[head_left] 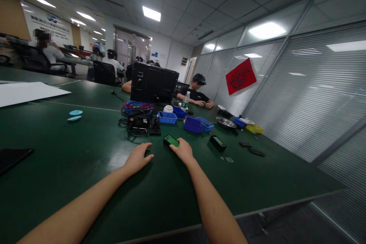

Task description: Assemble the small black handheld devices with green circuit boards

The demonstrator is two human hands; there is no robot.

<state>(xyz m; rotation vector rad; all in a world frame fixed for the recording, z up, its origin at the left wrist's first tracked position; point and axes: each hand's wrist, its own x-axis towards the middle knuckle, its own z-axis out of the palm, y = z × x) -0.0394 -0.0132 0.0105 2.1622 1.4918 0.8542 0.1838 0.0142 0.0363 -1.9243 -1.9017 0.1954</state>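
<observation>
Taking the held black case (170, 141) as the centre of the dial, the right grip (184, 150) comes in from 4 o'clock and is closed around the case's right end, its thumb lapping onto the near edge by the green face. The far fingertips are hidden, so how firmly they press cannot be told. The case lies low at the worktop (160, 202); whether its underside touches is unclear.

The left grip (138, 158) is at 8 o'clock, near the case but apart from it, thumb and fingers spread with nothing between them.

For a steady hold, pressure is best kept on the dark side walls, with the thumb off the green face, which could be smudged or pushed. The left grip is well placed to brace the opposite end, which would keep the case from twisting.

Elbow room matters towards 10 o'clock, where a black electrical unit (138, 122) and its tangled cables sit; a blue tray (167, 118) stands at 12. A second black case (218, 143) rests at 3 o'clock, and a small clear piece (229, 159) just beyond it, easily swept aside by a sleeve or wrist.
</observation>
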